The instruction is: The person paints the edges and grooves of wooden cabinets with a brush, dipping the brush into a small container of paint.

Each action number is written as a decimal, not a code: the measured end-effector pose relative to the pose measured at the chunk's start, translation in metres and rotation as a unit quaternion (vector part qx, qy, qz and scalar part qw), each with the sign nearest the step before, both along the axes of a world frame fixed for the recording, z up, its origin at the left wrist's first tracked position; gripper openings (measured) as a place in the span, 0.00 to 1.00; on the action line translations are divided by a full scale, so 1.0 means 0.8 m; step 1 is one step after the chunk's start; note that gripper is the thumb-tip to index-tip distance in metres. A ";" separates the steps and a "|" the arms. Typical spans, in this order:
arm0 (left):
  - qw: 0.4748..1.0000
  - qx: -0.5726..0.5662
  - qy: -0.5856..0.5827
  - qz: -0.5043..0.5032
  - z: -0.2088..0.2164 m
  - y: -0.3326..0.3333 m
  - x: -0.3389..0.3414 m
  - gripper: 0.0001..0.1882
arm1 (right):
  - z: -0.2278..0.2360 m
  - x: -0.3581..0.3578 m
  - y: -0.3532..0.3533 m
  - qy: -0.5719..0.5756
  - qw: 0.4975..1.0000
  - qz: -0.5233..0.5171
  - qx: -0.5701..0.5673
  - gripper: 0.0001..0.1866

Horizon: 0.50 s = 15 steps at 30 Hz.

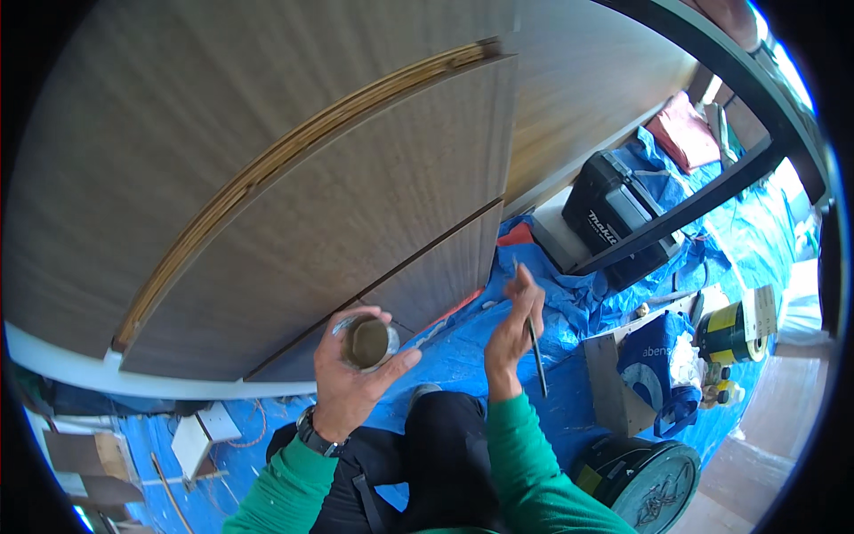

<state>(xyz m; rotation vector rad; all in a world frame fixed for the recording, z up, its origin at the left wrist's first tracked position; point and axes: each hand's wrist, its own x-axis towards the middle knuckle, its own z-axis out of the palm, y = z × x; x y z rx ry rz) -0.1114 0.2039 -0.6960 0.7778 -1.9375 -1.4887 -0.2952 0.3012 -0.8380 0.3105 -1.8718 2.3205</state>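
Note:
In front of my knees, my left hand (349,387) is wrapped around a small cup (368,343) with greyish-brown, paint-like liquid inside. My right hand (514,327) is closed on a slim, dark-handled paintbrush (539,367). Its handle slants down below the fingers, and a thin tip shows above them, too small to make out clearly. The brush and the cup are apart. Beyond both hands rises a brown wood-grain cabinet front (391,187), with a curved open groove (294,147) of lighter, rough wood running across it. Neither hand touches the panel.
Blue plastic sheeting (569,418) covers the floor. To the right stand a black tool case (614,209), a dark frame (703,200), a blue bag (654,356) and a lidded round tub (654,485). At lower left sits a white box (197,438). Another person's arm (725,18) shows at upper right.

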 end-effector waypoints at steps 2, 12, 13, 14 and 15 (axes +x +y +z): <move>0.999 -0.041 0.020 -0.004 -0.003 0.006 -0.004 0.31 | -0.008 0.040 0.046 -0.016 0.998 0.047 0.049 0.22; 0.988 -0.145 0.016 -0.048 0.028 0.065 -0.002 0.33 | 0.145 0.066 0.171 0.018 0.964 0.254 -0.070 0.06; 0.984 -0.172 0.016 -0.044 0.028 0.068 0.002 0.33 | 0.168 0.066 0.172 0.017 0.953 0.279 -0.117 0.06; 0.980 -0.193 0.009 -0.048 0.029 0.070 0.005 0.33 | 0.186 0.062 0.186 0.044 0.945 0.313 -0.082 0.07; 0.975 -0.218 0.021 -0.049 0.031 0.073 0.007 0.33 | 0.204 0.058 0.199 0.071 0.934 0.347 -0.049 0.08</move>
